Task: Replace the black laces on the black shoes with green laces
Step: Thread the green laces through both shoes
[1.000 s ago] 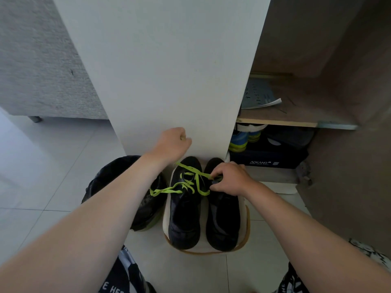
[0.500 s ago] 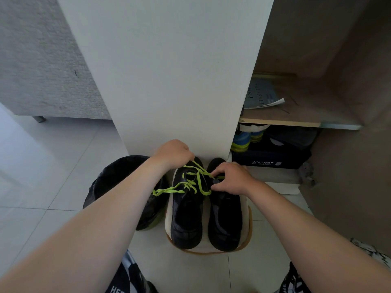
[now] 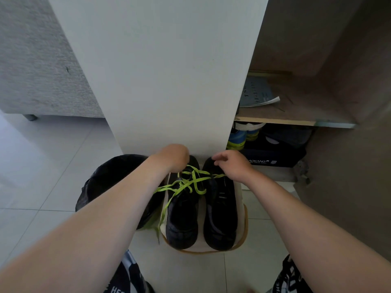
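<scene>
Two black shoes stand side by side, toes toward me, on a white pad with a tan rim. The left shoe carries a bright green lace crossed over its upper eyelets. One loose lace end hangs down the shoe's left side. The right shoe shows no lace. My left hand is curled at the top of the left shoe, gripping the lace there. My right hand hovers over the right shoe's collar, and a lace strand runs across into its grip.
A white cabinet panel rises directly behind the shoes. A black bag sits on the tiled floor to the left. On the right, an open shelf holds a booklet, with a dark shoe box and colourful shoes below.
My left hand dropped from above down to the left shoe's top. My right hand shifted up and right, drawing a strand across. The loose end now dangles down the left side.
</scene>
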`<state>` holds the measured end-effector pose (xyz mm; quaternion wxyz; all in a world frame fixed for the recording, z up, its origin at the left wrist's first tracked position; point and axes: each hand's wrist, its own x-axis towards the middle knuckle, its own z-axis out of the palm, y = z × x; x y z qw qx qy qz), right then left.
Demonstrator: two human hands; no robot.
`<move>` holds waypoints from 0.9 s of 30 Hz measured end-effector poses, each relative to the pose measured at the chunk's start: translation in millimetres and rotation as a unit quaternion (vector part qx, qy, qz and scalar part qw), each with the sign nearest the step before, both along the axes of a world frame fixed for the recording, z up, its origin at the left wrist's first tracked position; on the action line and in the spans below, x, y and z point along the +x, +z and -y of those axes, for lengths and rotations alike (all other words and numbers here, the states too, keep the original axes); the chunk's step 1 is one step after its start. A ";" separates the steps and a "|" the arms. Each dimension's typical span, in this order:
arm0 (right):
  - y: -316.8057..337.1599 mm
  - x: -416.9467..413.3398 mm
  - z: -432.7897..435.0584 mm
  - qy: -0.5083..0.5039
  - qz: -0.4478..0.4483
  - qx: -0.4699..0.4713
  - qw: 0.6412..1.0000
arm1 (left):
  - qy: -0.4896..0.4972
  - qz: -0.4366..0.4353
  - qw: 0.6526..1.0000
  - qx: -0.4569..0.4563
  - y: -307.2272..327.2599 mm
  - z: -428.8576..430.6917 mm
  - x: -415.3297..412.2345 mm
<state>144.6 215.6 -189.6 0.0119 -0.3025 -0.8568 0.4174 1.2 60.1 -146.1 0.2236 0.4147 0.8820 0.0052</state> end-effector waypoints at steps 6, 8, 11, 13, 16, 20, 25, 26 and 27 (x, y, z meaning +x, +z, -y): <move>-6.1 -20.4 33.0 0.119 0.092 0.167 0.974 | -0.049 -0.004 0.997 0.067 -14.5 -8.1 2.8; -4.7 -25.3 38.7 0.144 0.114 0.203 0.962 | -0.072 -0.017 0.997 0.035 -18.2 -7.3 2.8; -4.4 -32.3 41.1 0.145 0.124 0.228 0.955 | -0.090 -0.012 0.996 0.004 -25.6 -3.6 2.9; -2.2 -34.3 38.5 0.128 0.136 0.207 0.960 | -0.091 -0.036 0.995 0.005 -23.5 -2.1 1.9; 3.6 -34.0 32.0 0.072 0.106 0.139 0.982 | -0.070 -0.048 0.996 0.017 -13.7 -1.4 -0.5; 8.7 -34.2 24.5 -0.020 -0.008 0.027 0.999 | -0.026 0.044 0.998 0.024 3.7 -3.3 1.5; 21.8 -30.2 22.5 -0.062 -0.081 -0.030 0.994 | 0.079 0.163 0.974 0.134 11.0 -8.1 -5.2; 25.2 -27.9 23.0 -0.071 -0.091 -0.049 0.992 | 0.077 0.160 0.974 0.142 10.8 -8.4 -2.9; 28.9 -26.2 23.9 -0.080 -0.102 -0.076 0.989 | 0.074 0.169 0.971 0.152 10.2 -8.9 0.9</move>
